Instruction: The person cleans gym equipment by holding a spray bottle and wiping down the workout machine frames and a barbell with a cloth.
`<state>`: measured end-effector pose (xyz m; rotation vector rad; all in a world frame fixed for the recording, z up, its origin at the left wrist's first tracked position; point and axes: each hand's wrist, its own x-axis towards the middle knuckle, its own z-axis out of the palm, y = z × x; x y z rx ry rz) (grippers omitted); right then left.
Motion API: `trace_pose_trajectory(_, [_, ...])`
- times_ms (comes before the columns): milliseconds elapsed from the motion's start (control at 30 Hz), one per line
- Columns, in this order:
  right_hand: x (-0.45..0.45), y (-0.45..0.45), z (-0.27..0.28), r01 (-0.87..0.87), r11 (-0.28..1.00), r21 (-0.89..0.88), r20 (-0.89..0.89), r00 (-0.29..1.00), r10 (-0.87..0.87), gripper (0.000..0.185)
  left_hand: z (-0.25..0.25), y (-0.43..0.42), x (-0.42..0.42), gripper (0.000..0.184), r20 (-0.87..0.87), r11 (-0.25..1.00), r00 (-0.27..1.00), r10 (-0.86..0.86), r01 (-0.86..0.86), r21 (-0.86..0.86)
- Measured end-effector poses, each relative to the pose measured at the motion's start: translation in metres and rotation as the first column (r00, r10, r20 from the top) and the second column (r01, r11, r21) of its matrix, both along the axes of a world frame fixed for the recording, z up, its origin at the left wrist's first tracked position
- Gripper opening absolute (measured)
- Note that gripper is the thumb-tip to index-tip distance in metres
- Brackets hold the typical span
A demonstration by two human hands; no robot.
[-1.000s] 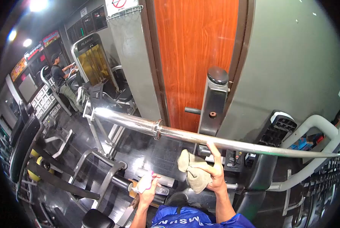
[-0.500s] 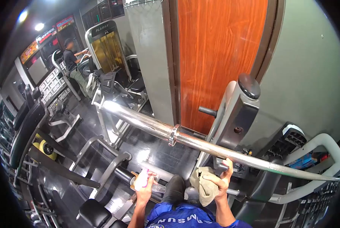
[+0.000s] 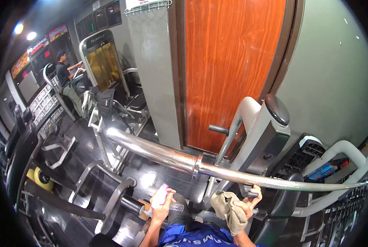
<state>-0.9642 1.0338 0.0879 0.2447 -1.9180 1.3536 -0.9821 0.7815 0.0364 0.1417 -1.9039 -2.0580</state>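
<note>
My left hand (image 3: 161,208) is closed around a clear spray bottle (image 3: 176,207) with a pink and white trigger head, held low in front of my body. In my right hand (image 3: 249,204) is a bunched olive-beige cloth (image 3: 227,210), its loose part hanging toward my lap. A shiny steel barbell (image 3: 233,173) with a collar ring crosses the view above both hands. The right fingertips are just below its shaft; whether they touch it I cannot tell.
Behind the bar stands a grey machine frame (image 3: 258,140), before a wooden door (image 3: 233,61). A padded bench (image 3: 274,222) is on my right. Gym machines (image 3: 101,61) fill the left side, where a person in dark clothes (image 3: 67,76) stands at one.
My view has shifted, so the door and machines sit further left. The right hand with the cloth appears slightly lower and further right; both hands keep their hold.
</note>
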Motion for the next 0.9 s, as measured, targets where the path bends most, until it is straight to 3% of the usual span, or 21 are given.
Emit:
trace_pose_trajectory(67, [0.005, -0.002, -0.007, 0.039, 0.999, -0.007, 0.025, 0.999, -0.039, 0.035, -0.003, -0.005, -0.012, 0.015, -0.023, 0.999, 0.999, -0.048, 0.048, -0.007])
trace_pose_trajectory(200, [-0.006, -0.02, 0.019, 0.106, 0.991, -0.085, -0.048, 0.993, -0.11, 0.033, -0.011, -0.02, -0.041, 0.013, 0.008, 0.974, 0.985, -0.171, 0.17, -0.152])
trace_pose_trajectory(300, [-0.004, -0.024, 0.017, 0.234, 0.972, -0.035, 0.044, 0.972, -0.233, 0.016, 0.003, -0.025, -0.066, 0.011, 0.01, 0.97, 0.97, -0.242, 0.242, -0.027])
trace_pose_trajectory(367, [-0.003, -0.028, 0.003, 0.247, 0.96, -0.129, 0.025, 0.969, -0.246, 0.02, 0.01, -0.039, -0.081, 0.011, 0.082, 0.933, 0.955, -0.284, 0.295, -0.208])
trace_pose_trajectory(433, [-0.001, -0.03, -0.012, 0.293, 0.943, -0.156, 0.042, 0.956, -0.29, 0.029, -0.005, -0.062, -0.098, 0.013, 0.134, 0.814, 0.928, -0.346, 0.369, -0.448])
trace_pose_trajectory(467, [0.001, -0.03, -0.019, 0.314, 0.933, -0.175, 0.055, 0.95, -0.309, 0.033, -0.023, -0.068, -0.11, 0.014, 0.01, 0.873, 0.913, -0.409, 0.394, -0.288])
trace_pose_trajectory(567, [-0.014, -0.05, 0.009, 0.259, 0.871, -0.418, 0.004, 0.959, -0.283, 0.027, -0.033, -0.082, -0.136, 0.015, -0.081, 0.86, 0.936, -0.342, 0.277, -0.428])
trace_pose_trajectory(633, [0.002, -0.038, -0.021, 0.207, 0.792, -0.575, 0.006, 0.969, -0.249, 0.03, -0.042, -0.094, -0.162, 0.019, -0.183, 0.848, 0.908, -0.376, 0.257, -0.464])
trace_pose_trajectory(667, [0.005, -0.037, -0.023, 0.181, 0.777, -0.603, -0.029, 0.968, -0.248, 0.032, -0.041, -0.095, -0.17, 0.021, -0.081, 0.877, 0.873, -0.481, 0.48, -0.04])
trace_pose_trajectory(700, [0.006, -0.037, -0.023, 0.155, 0.767, -0.622, -0.059, 0.968, -0.244, 0.035, -0.038, -0.097, -0.178, 0.022, -0.028, 0.722, 0.796, -0.604, 0.562, 0.405])
trace_pose_trajectory(767, [0.008, -0.042, -0.02, 0.101, 0.771, -0.629, -0.097, 0.974, -0.206, 0.037, -0.008, -0.109, -0.185, 0.028, 0.072, 0.815, 0.812, -0.579, 0.574, 0.086])
trace_pose_trajectory(833, [-0.014, -0.052, 0.017, 0.045, 0.839, -0.543, -0.151, 0.977, -0.151, 0.044, 0.016, -0.116, -0.196, 0.031, -0.094, 0.768, 0.819, -0.567, 0.484, -0.419])
trace_pose_trajectory(867, [-0.015, -0.054, 0.02, 0.025, 0.831, -0.556, -0.156, 0.979, -0.134, 0.045, 0.01, -0.121, -0.201, 0.036, 0.072, 0.792, 0.809, -0.583, 0.586, -0.171])
trace_pose_trajectory(900, [-0.016, -0.057, 0.024, 0.005, 0.822, -0.569, -0.162, 0.98, -0.117, 0.046, 0.013, -0.125, -0.206, 0.037, 0.057, 0.788, 0.797, -0.602, 0.604, -0.119])
